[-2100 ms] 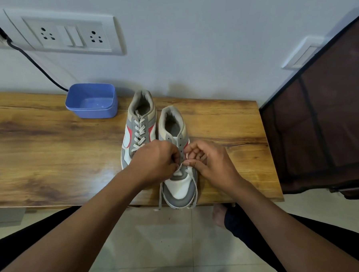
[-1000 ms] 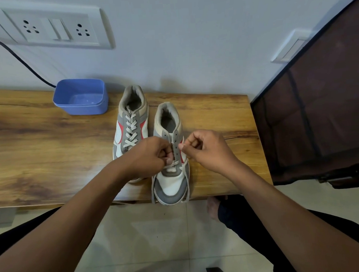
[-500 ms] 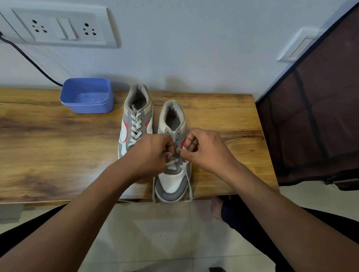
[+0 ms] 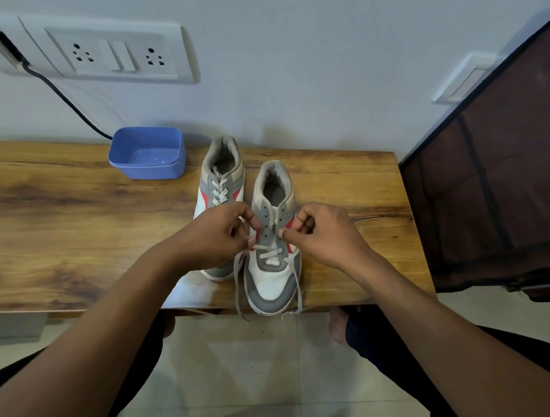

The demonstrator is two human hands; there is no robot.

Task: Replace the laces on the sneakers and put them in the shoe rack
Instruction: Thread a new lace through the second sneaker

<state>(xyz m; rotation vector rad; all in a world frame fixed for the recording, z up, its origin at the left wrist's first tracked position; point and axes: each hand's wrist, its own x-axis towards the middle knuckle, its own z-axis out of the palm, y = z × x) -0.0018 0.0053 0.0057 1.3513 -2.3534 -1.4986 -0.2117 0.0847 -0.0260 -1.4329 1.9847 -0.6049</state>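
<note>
Two grey, white and red sneakers stand side by side on the wooden table (image 4: 61, 226), toes toward me. The left sneaker (image 4: 222, 182) is laced up fully. On the right sneaker (image 4: 272, 278) a white lace (image 4: 268, 251) crosses only the lowest eyelets, and its two ends trail past the toe over the table edge. My left hand (image 4: 216, 240) pinches the lace at the shoe's left side. My right hand (image 4: 321, 234), fingers curled, pinches the lace at the right eyelet row.
A blue plastic tub (image 4: 148, 156) sits at the back of the table by the wall. A black cable (image 4: 67, 104) runs from the wall socket plate (image 4: 112, 54) down behind it. A dark fabric-covered rack (image 4: 495, 180) stands right of the table. My legs are under the table's front edge.
My hands have drawn slightly apart over the right sneaker, uncovering the tongue and the crossed lace. The sneakers have stayed in place.
</note>
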